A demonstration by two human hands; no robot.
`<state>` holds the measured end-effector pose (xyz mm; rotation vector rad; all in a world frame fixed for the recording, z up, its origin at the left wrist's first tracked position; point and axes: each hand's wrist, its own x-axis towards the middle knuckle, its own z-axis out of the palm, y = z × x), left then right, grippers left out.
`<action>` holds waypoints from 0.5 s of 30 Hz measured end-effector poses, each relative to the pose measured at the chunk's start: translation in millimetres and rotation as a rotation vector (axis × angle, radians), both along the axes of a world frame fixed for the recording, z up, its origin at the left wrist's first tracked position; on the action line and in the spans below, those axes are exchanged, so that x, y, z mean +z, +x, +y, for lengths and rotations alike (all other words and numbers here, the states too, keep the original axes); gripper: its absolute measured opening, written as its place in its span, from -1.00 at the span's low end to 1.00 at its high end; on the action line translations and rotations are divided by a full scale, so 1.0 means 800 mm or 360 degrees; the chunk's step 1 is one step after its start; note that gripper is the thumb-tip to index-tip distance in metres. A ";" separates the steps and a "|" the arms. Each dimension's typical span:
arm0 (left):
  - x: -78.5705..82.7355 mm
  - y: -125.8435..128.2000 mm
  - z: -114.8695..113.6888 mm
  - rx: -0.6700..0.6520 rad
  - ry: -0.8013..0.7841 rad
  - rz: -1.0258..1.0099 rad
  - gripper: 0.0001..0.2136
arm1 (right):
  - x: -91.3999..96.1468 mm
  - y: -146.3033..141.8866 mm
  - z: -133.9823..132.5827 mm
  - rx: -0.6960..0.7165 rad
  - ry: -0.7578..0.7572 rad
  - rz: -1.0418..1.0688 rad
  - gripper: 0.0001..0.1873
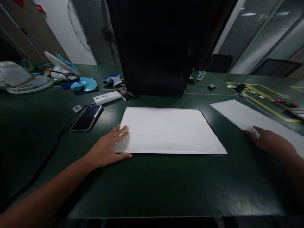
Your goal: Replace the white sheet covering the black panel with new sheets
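A flat white rectangular panel (166, 129) with thin dark edging along its right and front sides lies in front of me. My left hand (109, 144) rests at the panel's left edge, fingers spread, with the fingertips on its white face and the thumb along the front edge. Off to the right, my right hand (273, 142) is closed around a small white wad (255, 131), which looks like crumpled tissue or cloth. Beneath or beside that hand is a white sheet (237, 110), set at an angle; the hand and forearm cover part of it.
A large black upright panel (156, 47) stands behind the white one. Left of it lie a phone (87, 117), a white power bank (107, 97), keys (124, 91), a blue fan blade (84, 84) and fan parts (30, 84). A red-handled tool (286, 103) lies far right.
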<state>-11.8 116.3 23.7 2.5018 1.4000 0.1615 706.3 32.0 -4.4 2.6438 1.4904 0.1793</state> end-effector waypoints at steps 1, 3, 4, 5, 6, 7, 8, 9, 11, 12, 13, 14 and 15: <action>0.000 0.001 0.000 -0.0002 0.0008 0.0002 -0.03 | 0.003 -0.004 0.002 -0.0014 -0.0038 0.0050 -0.02; -0.001 0.001 0.000 0.0002 0.0017 0.0003 -0.04 | 0.009 -0.013 0.005 -0.0043 -0.0095 0.0122 -0.04; -0.001 0.001 -0.001 0.0007 0.0020 0.0002 -0.04 | 0.012 -0.017 0.006 -0.0055 -0.0106 0.0141 -0.05; -0.001 0.001 -0.001 0.0009 0.0024 0.0001 -0.05 | 0.015 -0.021 0.006 -0.0067 -0.0111 0.0152 -0.06; -0.001 0.000 -0.001 0.0010 0.0027 0.0000 -0.05 | 0.017 -0.024 0.006 -0.0075 -0.0116 0.0162 -0.06; 0.000 0.000 0.000 0.0009 0.0029 -0.0001 -0.05 | 0.020 -0.027 0.004 -0.0076 -0.0124 0.0175 -0.07; 0.000 -0.001 0.000 0.0006 0.0029 -0.0001 -0.05 | 0.022 -0.030 0.003 -0.0069 -0.0136 0.0191 -0.08; 0.000 -0.001 0.000 0.0002 0.0026 0.0001 -0.05 | 0.023 -0.033 0.002 -0.0058 -0.0145 0.0206 -0.09; 0.001 -0.001 0.000 0.0000 0.0016 0.0000 -0.04 | 0.025 -0.037 0.000 -0.0038 -0.0157 0.0218 -0.10; 0.001 -0.001 0.000 -0.0001 0.0013 -0.0003 -0.05 | 0.025 -0.039 0.000 -0.0038 -0.0157 0.0209 -0.10; 0.002 -0.001 0.000 -0.0003 0.0013 -0.0006 -0.05 | 0.024 -0.040 0.000 -0.0044 -0.0154 0.0191 -0.09; 0.002 0.000 0.000 -0.0006 0.0015 -0.0010 -0.05 | 0.022 -0.042 0.000 -0.0053 -0.0151 0.0168 -0.08; 0.002 0.000 0.000 -0.0009 0.0019 -0.0012 -0.05 | 0.019 -0.043 0.001 -0.0061 -0.0149 0.0144 -0.07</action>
